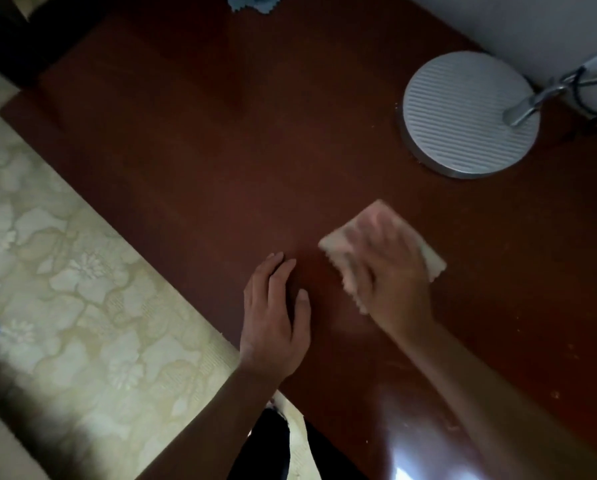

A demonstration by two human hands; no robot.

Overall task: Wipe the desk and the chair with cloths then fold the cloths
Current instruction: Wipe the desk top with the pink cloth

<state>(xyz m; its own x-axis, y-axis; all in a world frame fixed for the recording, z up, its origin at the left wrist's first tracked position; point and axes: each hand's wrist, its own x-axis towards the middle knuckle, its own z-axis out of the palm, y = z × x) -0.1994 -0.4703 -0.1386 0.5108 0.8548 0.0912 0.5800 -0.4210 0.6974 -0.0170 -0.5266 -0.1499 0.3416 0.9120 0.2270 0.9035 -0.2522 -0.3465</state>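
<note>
Pressing flat on the pale cloth (380,247), the right hand (387,271) lies with fingers spread and fairly straight, palm down, pinning the cloth to the dark red desk (203,150). It's blurred, so a wiping stroke looks under way; whether the thumb tucks under an edge I cannot tell. Just beside it, toward nine o'clock, the left hand (276,317) rests open on the bare desk, fingers straight, holding nothing, probably bracing.

Moving outward: toward one o'clock from the cloth, well apart, stands a round ribbed lamp base (463,116) with its metal stem (529,105). Up at twelve o'clock, at the far edge, a blue cloth (252,1) peeks in. Pale specks dot the desk toward three and four o'clock.

The risks, as I judge them: a wide stroke toward one o'clock could knock the lamp base, and with only flat pressure, the cloth may bunch or slip from under the palm. Those specks could just get pushed around rather than lifted.
</note>
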